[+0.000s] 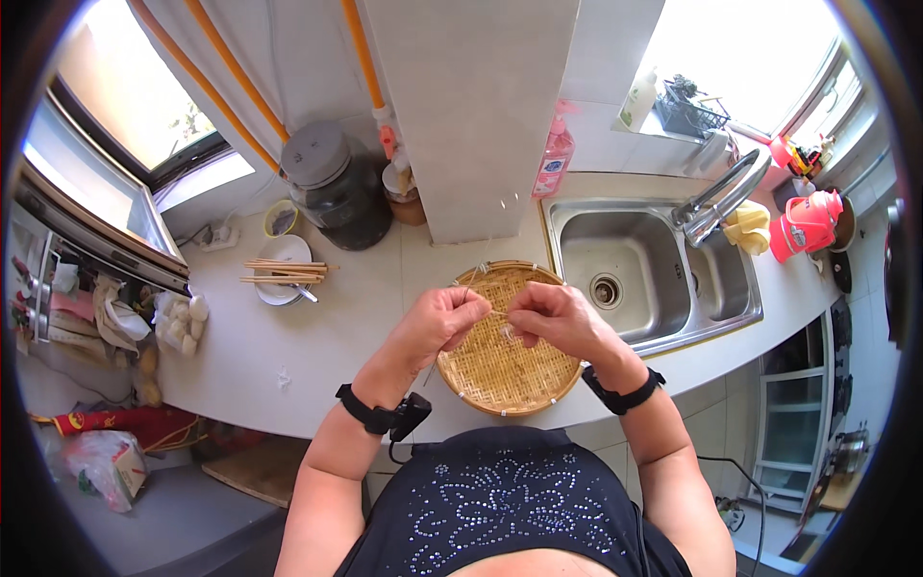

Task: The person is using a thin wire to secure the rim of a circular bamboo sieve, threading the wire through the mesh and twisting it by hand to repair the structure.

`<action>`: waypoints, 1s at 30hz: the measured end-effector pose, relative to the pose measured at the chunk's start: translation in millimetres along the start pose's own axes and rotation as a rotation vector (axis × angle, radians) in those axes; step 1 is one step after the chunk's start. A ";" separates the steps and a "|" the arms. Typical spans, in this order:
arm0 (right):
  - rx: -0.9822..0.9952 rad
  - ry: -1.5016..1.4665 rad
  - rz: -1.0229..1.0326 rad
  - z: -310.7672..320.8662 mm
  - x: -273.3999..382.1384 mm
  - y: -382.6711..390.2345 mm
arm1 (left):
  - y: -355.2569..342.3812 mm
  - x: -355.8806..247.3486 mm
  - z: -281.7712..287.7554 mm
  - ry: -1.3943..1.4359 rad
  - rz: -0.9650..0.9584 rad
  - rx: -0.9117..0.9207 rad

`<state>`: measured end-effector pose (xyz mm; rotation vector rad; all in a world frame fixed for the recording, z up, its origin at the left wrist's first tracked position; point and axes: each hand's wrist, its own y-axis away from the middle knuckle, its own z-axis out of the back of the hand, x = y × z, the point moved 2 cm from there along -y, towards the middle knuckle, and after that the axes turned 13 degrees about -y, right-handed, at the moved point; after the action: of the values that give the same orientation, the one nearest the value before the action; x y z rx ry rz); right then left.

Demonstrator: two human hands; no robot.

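Note:
A round woven bamboo tray [505, 375] lies on the white counter, just left of the sink. My left hand [444, 319] is above the tray, its fingers pinched on a thin strand [493, 312] that looks like string or a tie. My right hand [558, 317] is close beside it, thumb and fingers pinched on the same strand. A small pale, crumpled bit shows under the right fingertips, too small to make out. A thin dark line hangs below my left hand.
At left are a plate [286, 298] with wooden chopsticks, a dark lidded jar [341, 207] and an open window. A wall column [471, 125] rises behind the tray. At right are a steel sink [620, 250], faucet [716, 216], pink soap bottle [556, 159] and red container [803, 226].

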<state>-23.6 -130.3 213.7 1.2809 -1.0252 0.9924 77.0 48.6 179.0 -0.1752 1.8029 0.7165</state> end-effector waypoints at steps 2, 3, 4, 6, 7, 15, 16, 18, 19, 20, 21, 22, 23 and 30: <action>-0.090 0.003 0.052 13.7 -1.3 4.5 | 8.3 10.1 5.2 -0.109 0.003 -0.064; -0.144 0.007 0.072 21.7 -2.5 9.5 | 11.5 17.7 6.5 -0.169 0.005 -0.103; -0.190 0.033 0.147 30.5 -4.8 11.0 | 15.2 23.7 7.4 -0.229 0.007 -0.142; -0.301 0.072 0.229 39.1 6.3 12.7 | 23.6 31.3 6.6 -0.177 0.031 -0.140; -0.345 0.109 0.259 38.4 17.1 12.6 | 27.7 35.2 6.3 -0.152 0.043 -0.145; -0.311 0.324 0.264 19.8 38.6 2.3 | 30.7 48.6 -3.5 -0.493 -0.149 -0.348; -0.304 0.337 0.220 18.6 38.6 0.9 | 32.1 44.9 -4.5 -0.539 -0.163 -0.382; -0.303 0.266 0.186 19.1 29.8 -4.0 | 34.2 43.5 -4.9 -0.617 -0.175 -0.417; -0.303 0.231 0.170 19.2 26.3 -5.9 | 35.4 42.6 -5.1 -0.656 -0.181 -0.434; -0.310 0.198 0.158 17.8 26.2 -6.4 | 36.3 41.3 -6.0 -0.673 -0.209 -0.444; -0.316 0.164 0.146 15.2 25.8 -7.3 | 37.6 40.3 -6.7 -0.691 -0.235 -0.454; -0.323 0.129 0.134 13.6 24.9 -7.7 | 38.9 39.8 -7.2 -0.709 -0.262 -0.463; -0.307 0.060 0.140 12.9 21.9 -8.3 | 39.6 40.9 -7.4 -0.723 -0.275 -0.465; -0.102 -0.394 0.087 13.9 4.8 -5.6 | 43.6 43.3 -10.5 -0.947 -0.468 -0.565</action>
<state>-17.6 -144.4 217.1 1.3870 -1.4251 0.7545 33.2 87.7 158.4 -0.5133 0.5987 0.7666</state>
